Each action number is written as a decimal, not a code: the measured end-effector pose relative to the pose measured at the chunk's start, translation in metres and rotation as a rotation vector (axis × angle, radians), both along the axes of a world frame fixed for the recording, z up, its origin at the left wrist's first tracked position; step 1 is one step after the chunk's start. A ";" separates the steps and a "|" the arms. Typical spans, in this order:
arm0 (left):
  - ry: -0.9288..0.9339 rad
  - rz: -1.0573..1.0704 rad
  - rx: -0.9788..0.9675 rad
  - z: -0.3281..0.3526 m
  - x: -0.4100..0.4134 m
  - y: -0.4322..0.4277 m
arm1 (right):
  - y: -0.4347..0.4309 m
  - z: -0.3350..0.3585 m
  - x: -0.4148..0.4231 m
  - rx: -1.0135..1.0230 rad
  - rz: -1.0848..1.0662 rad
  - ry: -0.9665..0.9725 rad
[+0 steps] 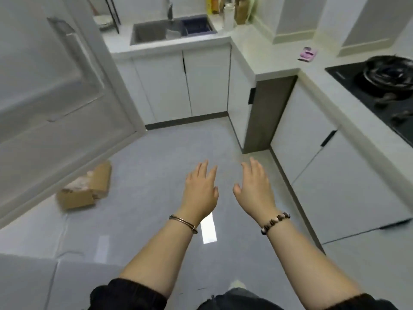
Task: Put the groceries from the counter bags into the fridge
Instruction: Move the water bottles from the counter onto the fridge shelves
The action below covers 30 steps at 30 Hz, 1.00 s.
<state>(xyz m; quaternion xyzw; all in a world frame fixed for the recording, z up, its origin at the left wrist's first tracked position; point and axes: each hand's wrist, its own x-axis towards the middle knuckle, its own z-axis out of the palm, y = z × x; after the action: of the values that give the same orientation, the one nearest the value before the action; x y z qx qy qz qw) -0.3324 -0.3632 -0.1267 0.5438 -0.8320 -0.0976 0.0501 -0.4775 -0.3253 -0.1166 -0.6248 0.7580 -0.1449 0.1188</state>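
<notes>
Both hands reached forward over the grey tiled floor (156, 166), empty. The left hand (201, 193) and right hand (254, 191) had fingers loosely spread. The fridge door (55, 90) stood to the left.

Pale kitchen, mostly white and grey

White fridge door (55, 86) at left, white cabinet fronts (201, 81) with dark slot handles, off-white stone counter (257, 52), glossy pale grey tiled floor (156, 175). Brown cardboard box (86, 189) near left; black hob (380, 92) at right; pink-and-purple packet (308, 54) far right; yellow bottle (209, 5) far; dark blue basket (196, 25) in grey steel sink (152, 32).
</notes>
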 end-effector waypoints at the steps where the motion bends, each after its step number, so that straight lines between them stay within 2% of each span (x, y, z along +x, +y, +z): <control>1: -0.005 -0.032 0.018 -0.004 -0.025 -0.002 | 0.004 -0.003 -0.023 0.005 -0.041 0.006; 7: -0.018 -0.306 0.093 -0.018 -0.163 0.002 | 0.047 -0.015 -0.141 0.028 -0.349 -0.017; 15: -0.002 -0.661 0.164 -0.028 -0.303 0.010 | 0.105 -0.029 -0.230 0.058 -0.703 -0.033; 22: 0.017 -0.946 0.120 -0.016 -0.419 -0.003 | 0.103 -0.017 -0.309 0.033 -0.965 0.018; 30: 0.061 -1.183 0.206 0.006 -0.529 -0.001 | 0.109 0.001 -0.373 -0.015 -1.235 0.078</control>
<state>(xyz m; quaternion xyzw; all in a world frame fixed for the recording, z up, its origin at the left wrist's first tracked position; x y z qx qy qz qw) -0.8612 -0.3645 -0.1203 -0.0126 -0.9779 -0.2045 -0.0419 -0.8509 -0.2164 -0.1157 -0.0764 0.9824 -0.1692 -0.0191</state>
